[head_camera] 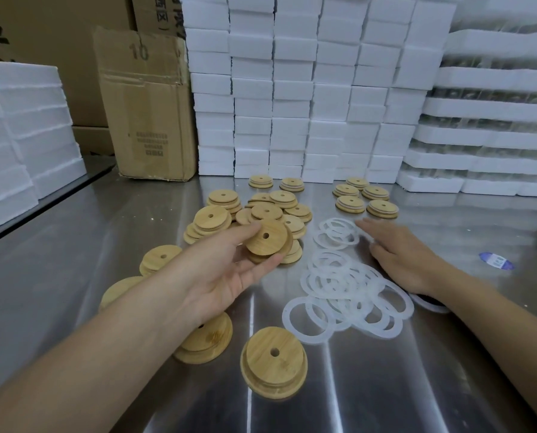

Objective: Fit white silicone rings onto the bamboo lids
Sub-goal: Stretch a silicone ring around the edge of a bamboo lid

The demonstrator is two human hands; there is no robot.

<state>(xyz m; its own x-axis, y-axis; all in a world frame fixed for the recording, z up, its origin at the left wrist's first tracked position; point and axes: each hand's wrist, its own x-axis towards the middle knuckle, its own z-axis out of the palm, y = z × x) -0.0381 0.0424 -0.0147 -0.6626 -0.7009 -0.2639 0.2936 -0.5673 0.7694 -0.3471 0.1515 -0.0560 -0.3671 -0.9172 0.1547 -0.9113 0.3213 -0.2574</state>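
Left hand (226,270) pinches 1 round holed bamboo lid (267,240) above the steel bench (73,229); right hand (398,254), fingers straight, touches loose white silicone rings (339,292). 5 ringed lids (365,198) sit toward the far edge; a heap of bare lids (273,207) awaits rings.

Just below the lid (267,240) gripped by the left hand (226,273), the wrist hides part of another lid (211,340). The wrist of the right hand (398,257) covers most of a dark object (428,300); the blue label (496,260) beyond is too small to read.
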